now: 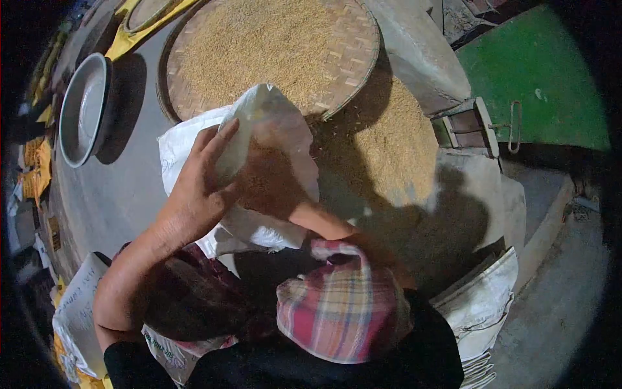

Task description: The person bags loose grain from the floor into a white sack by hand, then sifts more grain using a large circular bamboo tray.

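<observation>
A white woven sack is held up in front of me, its mouth raised and spread. My left hand grips the sack's edge, with the thumb and fingers curved round the material. My right hand is inside or behind the sack's thin wall, in shadow, and its fingers are not clear. Just beyond the sack lies a round woven tray of golden grain. More grain is spread on the floor to the right of the tray.
A metal basin stands at the left. Folded white sacks lie at the lower right, and a printed sack at the lower left. A green board and a metal-framed piece are at the right.
</observation>
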A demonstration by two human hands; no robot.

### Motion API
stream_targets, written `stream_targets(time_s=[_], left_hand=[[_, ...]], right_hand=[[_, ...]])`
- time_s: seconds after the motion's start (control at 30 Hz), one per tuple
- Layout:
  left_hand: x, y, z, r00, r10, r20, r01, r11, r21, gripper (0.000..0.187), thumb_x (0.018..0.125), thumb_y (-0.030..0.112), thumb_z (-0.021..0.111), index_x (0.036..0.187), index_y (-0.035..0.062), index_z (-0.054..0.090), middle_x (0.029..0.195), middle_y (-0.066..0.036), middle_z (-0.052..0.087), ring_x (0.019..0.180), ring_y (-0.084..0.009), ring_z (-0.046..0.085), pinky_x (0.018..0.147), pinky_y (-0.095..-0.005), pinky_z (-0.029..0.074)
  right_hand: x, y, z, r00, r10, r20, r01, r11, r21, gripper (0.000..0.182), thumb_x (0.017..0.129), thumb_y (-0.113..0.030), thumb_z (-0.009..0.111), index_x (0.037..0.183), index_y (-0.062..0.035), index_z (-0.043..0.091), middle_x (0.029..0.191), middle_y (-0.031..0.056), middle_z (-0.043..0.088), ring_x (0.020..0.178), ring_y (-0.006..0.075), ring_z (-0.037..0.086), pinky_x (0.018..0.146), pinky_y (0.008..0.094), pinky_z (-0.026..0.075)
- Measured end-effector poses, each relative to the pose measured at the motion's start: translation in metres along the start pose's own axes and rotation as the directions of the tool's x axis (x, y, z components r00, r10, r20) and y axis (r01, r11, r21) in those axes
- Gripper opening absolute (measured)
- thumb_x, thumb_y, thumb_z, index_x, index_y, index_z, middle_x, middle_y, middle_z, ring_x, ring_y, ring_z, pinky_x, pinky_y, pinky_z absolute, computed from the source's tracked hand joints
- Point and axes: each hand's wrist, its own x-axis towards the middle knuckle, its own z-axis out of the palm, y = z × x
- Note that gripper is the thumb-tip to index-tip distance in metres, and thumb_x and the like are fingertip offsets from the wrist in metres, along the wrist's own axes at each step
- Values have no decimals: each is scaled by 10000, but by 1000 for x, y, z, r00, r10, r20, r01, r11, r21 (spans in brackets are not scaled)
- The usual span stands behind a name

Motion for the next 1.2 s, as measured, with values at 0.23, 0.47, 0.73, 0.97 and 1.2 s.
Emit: stream_targets(time_s=[0.23, 0.47, 0.73, 0.97, 1.2], left_hand=[[-5, 1, -3, 991, -130, 26, 128, 990, 55, 658, 704, -56, 538, 1302, 51, 284, 1249, -151, 293, 1216, -267, 287, 997, -314, 269], [-5, 7, -9, 974, -224, 46, 222, 974, 39, 671, 714, -100, 501, 1315, 92, 273, 1252, -158, 267, 1193, -278, 314, 935, -307, 363], [0, -3, 15, 965, -259, -39, 261, 963, 71, 662, 718, -82, 491, 1318, 96, 276, 1213, -167, 310, 1071, -289, 428, 852, -318, 415], [0, -11, 14, 973, -220, -69, 226, 969, 102, 692, 694, -107, 473, 1321, 106, 272, 1229, -169, 302, 1129, -307, 376, 899, -338, 389], [2, -3, 21, 960, -264, -89, 274, 954, 123, 689, 695, -96, 487, 1319, 107, 278, 1246, -174, 295, 1152, -309, 354, 924, -352, 363]], right_hand=[[-88, 90, -119, 486, 617, -619, -769, 639, 33, 287, 830, -220, 528, 1011, 4, 538, 1052, 154, 513, 943, 252, 511, 797, 332, 407], [-34, 210, -163, 689, 610, -391, -674, 339, -657, 515, 780, -325, 550, 1158, 7, 438, 1263, 253, 314, 1200, 437, 220, 992, 479, 197], [-2, 274, -165, 555, 742, -375, -633, 84, -770, 544, 770, -348, 530, 1190, -19, 423, 1316, 209, 255, 1198, 413, 232, 998, 505, 158], [-76, 205, -152, 487, 858, -161, -648, 232, -726, 568, 768, -339, 505, 1232, -36, 380, 1329, 183, 252, 1198, 397, 241, 990, 519, 167], [-29, 282, -257, 564, 648, -513, -727, 93, -681, 546, 702, -134, 550, 1219, -39, 403, 1338, 156, 228, 1208, 360, 228, 989, 511, 152]])
